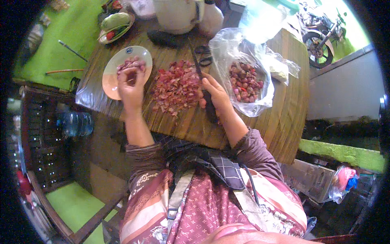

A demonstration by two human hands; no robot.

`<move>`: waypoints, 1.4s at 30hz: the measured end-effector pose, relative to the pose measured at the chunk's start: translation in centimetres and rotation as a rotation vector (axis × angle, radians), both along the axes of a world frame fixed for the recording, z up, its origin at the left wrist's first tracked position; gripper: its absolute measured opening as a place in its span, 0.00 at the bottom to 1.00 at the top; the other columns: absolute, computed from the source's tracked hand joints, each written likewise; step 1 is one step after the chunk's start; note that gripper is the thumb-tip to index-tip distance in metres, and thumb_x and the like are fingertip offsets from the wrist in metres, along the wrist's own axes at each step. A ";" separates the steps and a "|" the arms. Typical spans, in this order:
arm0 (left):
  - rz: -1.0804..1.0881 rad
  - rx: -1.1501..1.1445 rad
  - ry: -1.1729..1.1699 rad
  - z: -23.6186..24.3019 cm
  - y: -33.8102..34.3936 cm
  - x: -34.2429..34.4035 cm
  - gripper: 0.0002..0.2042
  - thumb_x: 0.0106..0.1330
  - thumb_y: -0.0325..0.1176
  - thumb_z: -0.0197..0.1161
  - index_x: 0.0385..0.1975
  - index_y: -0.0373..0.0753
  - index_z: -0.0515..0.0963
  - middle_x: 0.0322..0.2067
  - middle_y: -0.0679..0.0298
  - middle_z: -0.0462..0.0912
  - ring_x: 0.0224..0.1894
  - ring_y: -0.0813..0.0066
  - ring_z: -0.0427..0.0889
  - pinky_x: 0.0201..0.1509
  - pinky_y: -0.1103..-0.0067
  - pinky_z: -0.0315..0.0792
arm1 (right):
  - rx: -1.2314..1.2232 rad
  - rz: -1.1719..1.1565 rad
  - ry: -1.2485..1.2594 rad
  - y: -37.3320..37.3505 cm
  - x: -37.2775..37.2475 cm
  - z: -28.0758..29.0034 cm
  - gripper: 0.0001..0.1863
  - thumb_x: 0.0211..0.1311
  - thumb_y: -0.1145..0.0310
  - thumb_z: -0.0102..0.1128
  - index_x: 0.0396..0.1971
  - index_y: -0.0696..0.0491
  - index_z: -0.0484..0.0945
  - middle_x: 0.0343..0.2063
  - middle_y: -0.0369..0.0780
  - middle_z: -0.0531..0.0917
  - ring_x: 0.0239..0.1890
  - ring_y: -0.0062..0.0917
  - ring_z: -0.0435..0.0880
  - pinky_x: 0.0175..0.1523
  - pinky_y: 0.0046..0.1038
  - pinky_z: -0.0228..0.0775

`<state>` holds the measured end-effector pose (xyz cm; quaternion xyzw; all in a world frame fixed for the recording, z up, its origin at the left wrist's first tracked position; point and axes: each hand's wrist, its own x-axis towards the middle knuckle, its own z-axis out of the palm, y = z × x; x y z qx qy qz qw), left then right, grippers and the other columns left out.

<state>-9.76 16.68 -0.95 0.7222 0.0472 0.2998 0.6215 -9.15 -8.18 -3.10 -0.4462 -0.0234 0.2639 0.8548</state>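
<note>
My right hand (217, 96) grips a knife (196, 61) by its dark handle, the blade pointing away from me. Under and left of the blade lies a heap of shallot skins (177, 87) on the wooden table. My left hand (131, 83) is over a pale plate (109, 84), its fingers curled together beside the peeled shallots (135, 63) there. Whatever those fingers hold is hidden. Right of the knife, an opened clear plastic bag (222, 53) contains unpeeled shallots (246, 83).
Scissors (204, 56) with dark handles lie beyond the skins. At the back stand a large pale pot (174, 16) and a plate of vegetables (118, 26). A small clear bag (280, 71) with white contents sits right of the shallot bag. A motorcycle (319, 42) is parked beyond the table.
</note>
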 end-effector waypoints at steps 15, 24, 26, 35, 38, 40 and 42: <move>-0.628 1.102 -0.068 4.4 -22.0 10.3 0.10 0.50 0.25 0.54 0.33 0.37 0.77 0.34 0.53 0.78 0.39 0.56 0.76 0.45 0.69 0.71 | -0.253 -0.059 -0.066 -0.2 0.7 -1.5 0.21 0.61 0.63 0.50 0.52 0.56 0.65 0.32 0.39 0.77 0.29 0.23 0.75 0.32 0.23 0.68; -0.731 1.311 0.312 3.1 -25.5 11.5 0.10 0.48 0.26 0.56 0.32 0.38 0.79 0.36 0.53 0.79 0.41 0.58 0.78 0.44 0.69 0.72 | -0.434 -0.147 -0.314 0.0 2.5 -6.3 0.22 0.60 0.66 0.50 0.53 0.58 0.64 0.52 0.41 0.69 0.54 0.28 0.66 0.57 0.30 0.57; -0.794 1.265 0.329 3.0 -25.1 10.8 0.10 0.47 0.27 0.58 0.31 0.38 0.79 0.35 0.52 0.79 0.41 0.58 0.78 0.44 0.70 0.72 | -0.532 -0.103 -0.530 1.5 3.6 -7.6 0.22 0.64 0.64 0.43 0.57 0.55 0.60 0.58 0.40 0.62 0.59 0.28 0.60 0.62 0.29 0.51; -1.014 1.369 0.433 1.2 -23.5 7.3 0.18 0.40 0.32 0.65 0.35 0.37 0.75 0.34 0.52 0.79 0.41 0.57 0.77 0.46 0.68 0.70 | 0.000 0.013 -0.225 1.6 3.2 -10.1 0.23 0.65 0.69 0.44 0.59 0.58 0.58 0.52 0.37 0.69 0.48 0.17 0.68 0.54 0.20 0.59; -1.032 1.178 0.435 1.1 -22.2 7.1 0.15 0.41 0.30 0.63 0.33 0.37 0.75 0.34 0.52 0.79 0.41 0.56 0.77 0.45 0.68 0.70 | -0.485 -0.024 -0.528 1.6 3.4 -10.2 0.24 0.66 0.68 0.42 0.60 0.57 0.56 0.53 0.37 0.68 0.50 0.18 0.66 0.56 0.21 0.58; -1.003 1.139 0.421 0.9 -21.4 6.9 0.13 0.43 0.30 0.60 0.32 0.37 0.76 0.34 0.52 0.78 0.40 0.56 0.77 0.44 0.67 0.70 | -0.603 0.000 -0.654 1.5 3.3 -10.0 0.24 0.66 0.68 0.41 0.61 0.57 0.54 0.54 0.37 0.67 0.53 0.19 0.65 0.58 0.22 0.56; -0.955 1.066 0.335 0.6 -21.1 6.8 0.11 0.45 0.29 0.58 0.30 0.36 0.76 0.33 0.52 0.78 0.40 0.55 0.77 0.44 0.67 0.70 | -0.395 0.054 -0.578 1.1 2.6 -9.5 0.25 0.66 0.67 0.41 0.61 0.57 0.53 0.55 0.37 0.66 0.54 0.19 0.64 0.59 0.22 0.55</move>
